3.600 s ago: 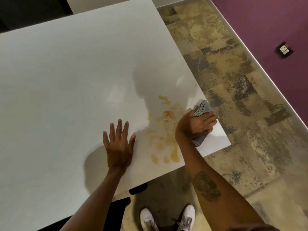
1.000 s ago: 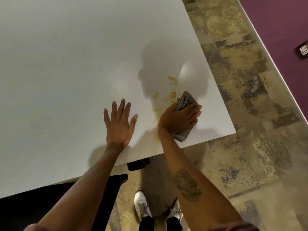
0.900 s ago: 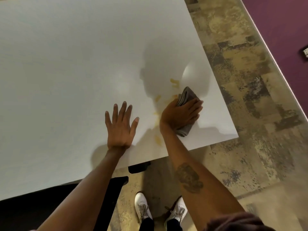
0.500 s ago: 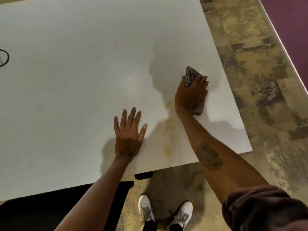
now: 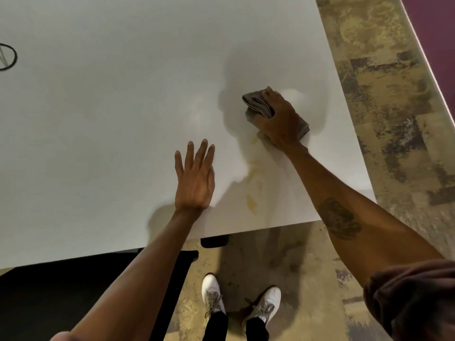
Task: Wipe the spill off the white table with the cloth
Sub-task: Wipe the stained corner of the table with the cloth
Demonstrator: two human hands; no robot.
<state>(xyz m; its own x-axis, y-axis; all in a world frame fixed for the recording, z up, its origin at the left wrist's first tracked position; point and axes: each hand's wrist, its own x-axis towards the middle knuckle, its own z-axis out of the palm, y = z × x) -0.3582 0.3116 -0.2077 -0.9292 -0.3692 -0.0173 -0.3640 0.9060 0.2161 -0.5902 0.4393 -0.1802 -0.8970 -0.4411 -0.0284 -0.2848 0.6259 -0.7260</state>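
The white table (image 5: 103, 114) fills most of the view. My right hand (image 5: 279, 120) presses a folded grey cloth (image 5: 257, 104) flat onto the table near its right edge. Faint yellow-orange spill marks (image 5: 253, 190) streak the surface between the cloth and the table's near edge. My left hand (image 5: 195, 179) lies flat on the table left of the spill, fingers spread, holding nothing.
The table's near edge (image 5: 246, 232) runs just behind my left wrist and the right edge lies beyond the cloth. A black ring-shaped object (image 5: 7, 56) sits at the far left. Below are a black chair (image 5: 73, 291), my white shoes (image 5: 211, 294) and mottled floor (image 5: 394, 119).
My right hand has pushed the cloth away from me, up through the spill. The far smears are gone; only pale streaks near the edge remain. My left hand has stayed planted.
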